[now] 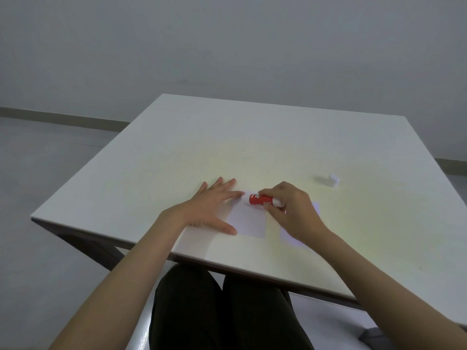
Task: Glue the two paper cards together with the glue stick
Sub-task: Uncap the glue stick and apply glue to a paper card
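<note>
A pale paper card (249,221) lies flat near the table's front edge. My left hand (213,207) rests spread on its left side, fingers apart, pressing it down. My right hand (290,210) grips a red glue stick (260,199), held almost level, its white tip at the card's far edge by my left fingertips. A second pale card (293,238) lies to the right, mostly hidden under my right hand and wrist. The white cap (333,180) of the glue stick sits apart at the right.
The white table (252,137) stretches far behind the cards. Its front edge runs just below my wrists, with my dark-trousered legs (222,311) under it. Grey floor and wall surround the table.
</note>
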Action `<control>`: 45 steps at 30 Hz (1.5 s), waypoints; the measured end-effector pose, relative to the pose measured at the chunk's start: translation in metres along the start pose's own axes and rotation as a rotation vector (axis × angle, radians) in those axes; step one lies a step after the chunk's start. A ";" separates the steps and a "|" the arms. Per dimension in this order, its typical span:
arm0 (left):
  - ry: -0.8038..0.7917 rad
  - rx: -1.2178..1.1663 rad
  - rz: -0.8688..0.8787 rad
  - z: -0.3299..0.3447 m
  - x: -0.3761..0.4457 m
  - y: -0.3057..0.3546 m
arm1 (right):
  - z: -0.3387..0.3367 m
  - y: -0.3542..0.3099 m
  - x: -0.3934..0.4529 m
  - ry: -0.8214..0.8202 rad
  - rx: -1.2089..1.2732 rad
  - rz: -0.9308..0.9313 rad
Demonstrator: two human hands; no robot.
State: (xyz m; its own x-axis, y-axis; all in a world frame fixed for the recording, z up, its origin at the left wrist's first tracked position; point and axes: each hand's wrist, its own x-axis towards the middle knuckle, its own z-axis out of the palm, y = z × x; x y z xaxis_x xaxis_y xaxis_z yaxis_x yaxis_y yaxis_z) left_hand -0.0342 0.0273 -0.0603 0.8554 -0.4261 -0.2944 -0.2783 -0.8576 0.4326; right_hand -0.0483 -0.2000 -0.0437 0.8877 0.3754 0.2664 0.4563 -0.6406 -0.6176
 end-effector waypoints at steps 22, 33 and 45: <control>0.027 -0.058 0.025 0.005 0.002 -0.005 | -0.022 0.022 -0.019 -0.077 -0.007 0.082; 0.016 -0.094 0.005 0.000 0.001 -0.002 | -0.036 0.012 -0.038 -0.131 -0.012 0.092; 0.056 -0.186 0.032 0.002 -0.003 -0.005 | -0.043 0.008 -0.033 0.090 0.599 0.447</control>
State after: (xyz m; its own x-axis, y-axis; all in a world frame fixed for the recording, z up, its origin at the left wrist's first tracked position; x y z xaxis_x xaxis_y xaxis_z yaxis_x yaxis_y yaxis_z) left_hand -0.0361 0.0321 -0.0633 0.8719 -0.4314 -0.2318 -0.2252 -0.7736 0.5924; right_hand -0.0712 -0.2464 -0.0254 0.9938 0.0926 -0.0608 -0.0374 -0.2360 -0.9710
